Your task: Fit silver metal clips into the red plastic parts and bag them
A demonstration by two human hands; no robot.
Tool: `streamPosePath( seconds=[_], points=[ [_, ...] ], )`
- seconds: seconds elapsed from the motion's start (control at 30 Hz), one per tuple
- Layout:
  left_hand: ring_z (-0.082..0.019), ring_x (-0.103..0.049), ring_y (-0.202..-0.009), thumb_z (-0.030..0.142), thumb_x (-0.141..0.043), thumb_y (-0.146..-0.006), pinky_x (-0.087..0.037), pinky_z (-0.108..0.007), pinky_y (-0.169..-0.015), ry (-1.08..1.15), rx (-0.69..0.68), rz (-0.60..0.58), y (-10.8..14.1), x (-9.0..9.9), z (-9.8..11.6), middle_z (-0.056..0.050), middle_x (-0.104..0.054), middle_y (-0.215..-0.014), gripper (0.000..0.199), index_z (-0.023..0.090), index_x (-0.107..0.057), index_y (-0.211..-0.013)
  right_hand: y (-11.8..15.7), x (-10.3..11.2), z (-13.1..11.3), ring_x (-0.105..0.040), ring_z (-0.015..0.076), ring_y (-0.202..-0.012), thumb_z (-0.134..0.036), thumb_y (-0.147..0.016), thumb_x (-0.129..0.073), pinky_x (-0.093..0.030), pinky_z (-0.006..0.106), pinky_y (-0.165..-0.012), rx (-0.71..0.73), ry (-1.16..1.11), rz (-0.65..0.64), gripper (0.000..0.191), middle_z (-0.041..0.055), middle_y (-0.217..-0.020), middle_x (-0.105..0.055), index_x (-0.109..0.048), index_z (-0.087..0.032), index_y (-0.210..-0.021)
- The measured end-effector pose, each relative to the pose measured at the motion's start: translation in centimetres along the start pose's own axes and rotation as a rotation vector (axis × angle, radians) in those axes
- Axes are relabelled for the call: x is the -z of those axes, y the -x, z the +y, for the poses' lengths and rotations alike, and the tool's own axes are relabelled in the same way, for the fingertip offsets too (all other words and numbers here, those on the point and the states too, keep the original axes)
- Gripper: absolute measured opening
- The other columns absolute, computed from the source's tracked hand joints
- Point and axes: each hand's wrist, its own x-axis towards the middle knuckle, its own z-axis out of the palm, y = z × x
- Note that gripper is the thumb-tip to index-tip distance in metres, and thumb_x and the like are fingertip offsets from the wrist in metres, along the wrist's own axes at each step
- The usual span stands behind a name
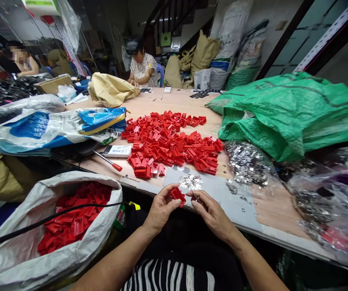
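Between its thumb and fingers, my left hand [161, 208] holds a red plastic part [177, 196] just over the table's front edge. My right hand [212, 210] is close beside it, pinching a thin, dark, pointed piece [198, 199] too small to identify. Small flat metal pieces [190, 182] lie in a pile on the grey sheet [219, 198] beyond both hands. A large heap of red plastic parts [168, 141] covers the middle of the table behind them.
An open white sack [7, 238] with red parts stands at left. A red-handled screwdriver [110, 162] lies beside a white box [117, 151]. Bags of metal pieces [248, 161] and a green sack [298, 109] are at right. A person [143, 68] sits across the table.
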Motion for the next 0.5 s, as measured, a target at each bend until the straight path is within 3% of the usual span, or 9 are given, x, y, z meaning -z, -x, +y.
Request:
streamPosePath(
  seconds=[0.07,0.17,0.27,0.5],
  points=[
    [-0.014,-0.058,-0.084,0.023,-0.071,-0.075,-0.046,-0.026,-0.08,-0.141,-0.066,0.005,-0.5,0.4,-0.5,-0.001,-0.063,-0.096,0.041,0.022,-0.057,-0.113,0.1,-0.1,0.6,-0.056,0.0183,-0.091,-0.033,-0.097,-0.038,-0.046,0.031,-0.083,0.016,0.071,0.018,0.029,0.0059,-0.1,-0.058,-0.059,-0.023,-0.114],
    [-0.015,-0.059,-0.082,0.02,-0.07,-0.075,-0.048,-0.028,-0.079,-0.449,-0.181,0.02,-1.4,1.1,-1.2,-0.001,-0.063,-0.092,0.036,0.021,-0.058,-0.109,0.2,-0.5,1.5,-0.059,0.0193,-0.088,-0.03,-0.095,-0.04,-0.048,0.032,-0.08,-0.015,0.169,0.02,0.031,0.0062,-0.093,-0.06,-0.061,-0.023,-0.116],
    [-0.016,-0.06,-0.086,0.014,-0.068,-0.075,-0.048,-0.029,-0.082,-0.713,-0.281,-0.01,-2.1,1.5,-1.6,-0.002,-0.065,-0.095,0.036,0.021,-0.06,-0.109,0.0,-0.9,2.0,-0.061,0.02,-0.088,-0.028,-0.091,-0.046,-0.048,0.033,-0.08,-0.054,0.218,0.033,0.027,0.0059,-0.1,-0.065,-0.061,-0.023,-0.113],
    [-0.018,-0.061,-0.101,0.011,-0.065,-0.076,-0.048,-0.036,-0.094,-0.868,-0.331,-0.137,-3.1,1.9,-1.9,-0.004,-0.067,-0.11,0.047,0.025,-0.058,-0.121,-0.5,-1.0,2.2,-0.062,0.0188,-0.088,-0.022,-0.089,-0.05,-0.047,0.03,-0.078,-0.049,0.282,-0.017,0.02,0.0022,-0.097,-0.067,-0.065,-0.024,-0.101]
  ],
)
